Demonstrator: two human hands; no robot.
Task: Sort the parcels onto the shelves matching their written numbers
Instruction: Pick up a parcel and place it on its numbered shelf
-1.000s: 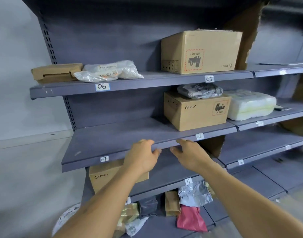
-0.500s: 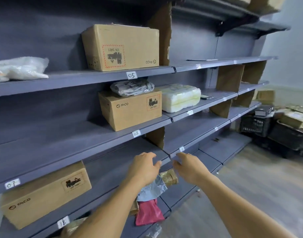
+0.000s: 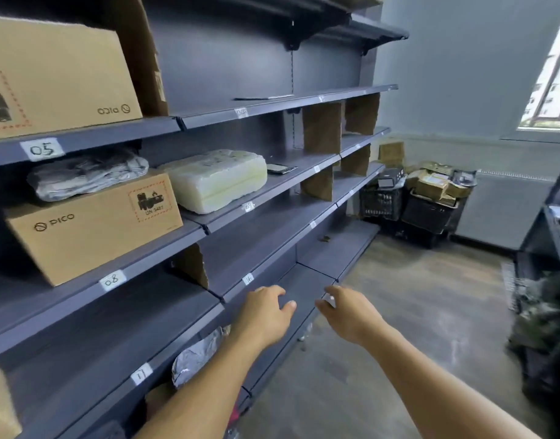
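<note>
Both hands reach out empty near the "16" shelf label (image 3: 248, 278): left hand (image 3: 266, 313) and right hand (image 3: 348, 315), fingers loosely curled.

PICO box (image 3: 91, 229) on 08 shelf (image 3: 19, 299), grey bag (image 3: 85, 172) atop it

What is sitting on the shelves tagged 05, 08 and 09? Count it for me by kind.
Cardboard boxes: 2
Grey plastic bag: 1
White wrapped parcel: 1
Flat dark item: 1
Total: 5
</note>
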